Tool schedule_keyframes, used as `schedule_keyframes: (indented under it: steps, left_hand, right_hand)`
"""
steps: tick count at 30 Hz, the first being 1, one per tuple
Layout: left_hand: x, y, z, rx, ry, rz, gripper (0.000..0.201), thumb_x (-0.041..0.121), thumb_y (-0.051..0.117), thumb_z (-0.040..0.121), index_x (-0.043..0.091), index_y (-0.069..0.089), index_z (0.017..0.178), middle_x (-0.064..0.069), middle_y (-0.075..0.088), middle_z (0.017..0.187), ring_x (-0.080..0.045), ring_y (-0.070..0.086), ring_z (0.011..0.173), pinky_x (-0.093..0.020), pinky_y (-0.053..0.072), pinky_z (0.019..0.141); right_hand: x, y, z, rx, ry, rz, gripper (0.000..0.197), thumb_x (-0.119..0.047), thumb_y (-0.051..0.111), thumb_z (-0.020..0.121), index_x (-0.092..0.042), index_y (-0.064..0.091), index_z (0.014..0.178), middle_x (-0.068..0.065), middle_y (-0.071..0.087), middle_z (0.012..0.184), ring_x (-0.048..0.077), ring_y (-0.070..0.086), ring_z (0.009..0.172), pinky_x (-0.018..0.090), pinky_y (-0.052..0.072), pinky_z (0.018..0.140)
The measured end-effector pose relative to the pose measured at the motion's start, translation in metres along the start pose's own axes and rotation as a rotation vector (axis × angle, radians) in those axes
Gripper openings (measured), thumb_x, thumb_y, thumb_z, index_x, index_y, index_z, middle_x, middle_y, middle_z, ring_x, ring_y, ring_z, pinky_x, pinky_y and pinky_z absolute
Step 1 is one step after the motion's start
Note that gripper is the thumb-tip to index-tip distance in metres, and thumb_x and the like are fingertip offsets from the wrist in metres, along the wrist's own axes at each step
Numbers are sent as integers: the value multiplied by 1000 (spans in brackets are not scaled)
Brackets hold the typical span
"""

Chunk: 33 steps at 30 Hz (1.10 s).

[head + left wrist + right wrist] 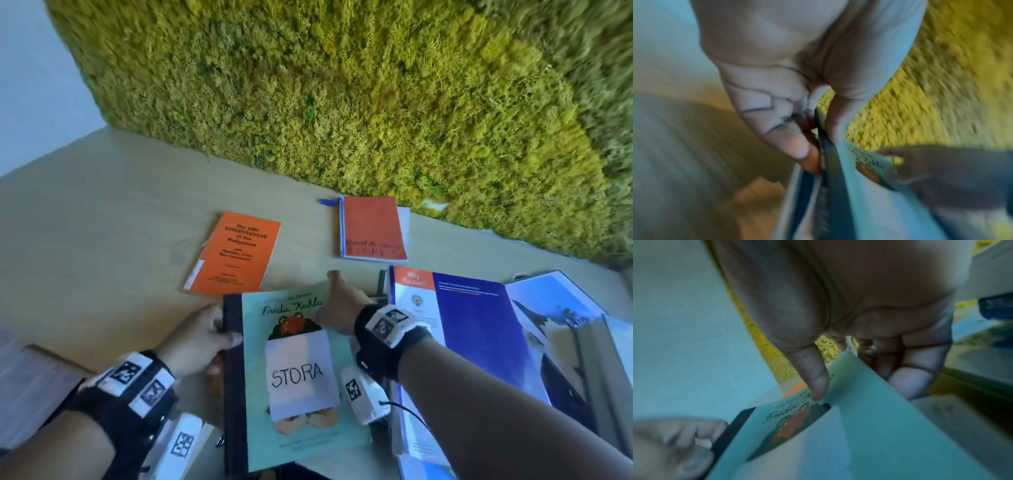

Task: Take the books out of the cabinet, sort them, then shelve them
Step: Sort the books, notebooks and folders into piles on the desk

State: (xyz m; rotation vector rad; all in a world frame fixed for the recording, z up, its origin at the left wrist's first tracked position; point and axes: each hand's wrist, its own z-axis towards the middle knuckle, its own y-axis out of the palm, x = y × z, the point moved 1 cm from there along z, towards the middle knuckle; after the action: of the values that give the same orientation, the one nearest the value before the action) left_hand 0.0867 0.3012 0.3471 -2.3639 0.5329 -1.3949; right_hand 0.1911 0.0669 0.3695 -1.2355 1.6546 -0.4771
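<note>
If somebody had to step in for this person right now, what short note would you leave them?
Left hand: grips the dark spine edge of the teal Frida Kahlo book.
Right hand: pinches the same book's top right corner.
On the table: orange Constitution booklet, red notebook, and a blue Kaplan book on a pile at right.
Done: several books are out and spread.
Left: place the Frida book, finish sorting, shelve everything. No shelf or cabinet is in view.
</note>
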Motion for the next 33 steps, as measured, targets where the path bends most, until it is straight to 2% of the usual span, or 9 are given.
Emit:
schedule_keyframes:
  steps: [2,4,7,12,18,21,24,28,33]
  left_hand:
    - [7,-12,-4,43,-49,-339,9,9,62,97,4,55,98,-11,67,91,-20,61,63,-26,47,44]
    - [19,-24,0,74,-60,-552,8,8,58,99,5,54,107,-14,65,97,-23,59,66,-21,46,40]
    - [41,-41,20,143,-59,-623,3,15,59,100,13,59,103,-7,67,88,-22,59,64,-21,49,41]
    - [24,-69,90,384,-94,330,70,70,61,67,22,64,118,-18,67,113,-38,62,108,-45,54,93]
    - [-2,-74,129,352,-244,492,104,40,89,62,24,24,141,-20,49,132,-44,55,118,-50,51,96]
    - [-2,-84,139,243,-179,338,71,20,90,66,11,55,127,-11,69,115,-32,67,99,-34,53,82]
    - [0,-98,145,258,-155,58,36,9,79,80,6,66,113,-14,73,108,-33,71,96,-42,59,84]
    - [18,-120,134,105,-168,-764,25,7,58,98,14,57,122,-16,68,114,-32,67,88,-36,61,53]
    - [26,-130,113,-54,-37,-778,36,6,62,94,5,56,129,-21,70,120,-35,69,100,-36,62,64]
  right_hand:
    - [2,-10,-4,6,-48,221,37,-20,47,96,-13,47,132,-4,62,112,19,67,97,37,53,92]
    - [4,-18,-14,-67,-18,548,50,-33,68,83,-7,59,125,8,76,109,34,74,98,53,59,91]
    - [6,-28,-20,-79,-47,726,31,-13,67,88,1,65,115,26,73,112,43,72,96,51,62,80]
    - [12,-54,1,254,-60,731,20,-7,56,92,-9,62,110,10,74,99,34,72,91,52,61,83]
    - [32,-55,17,297,80,750,36,-19,56,82,-13,61,118,10,76,104,35,74,92,57,62,79]
    - [25,-53,15,289,94,757,20,-4,50,95,-8,63,110,12,75,101,33,73,90,48,62,77]
    - [17,-51,22,281,91,751,20,-2,48,97,-11,64,104,11,74,102,26,70,81,33,57,64]
    - [-4,-38,38,226,127,895,19,-6,53,97,-8,63,113,16,75,107,37,72,95,52,62,80]
    - [-59,2,54,46,129,1096,21,-13,54,100,-10,62,119,16,75,110,36,73,100,57,60,87]
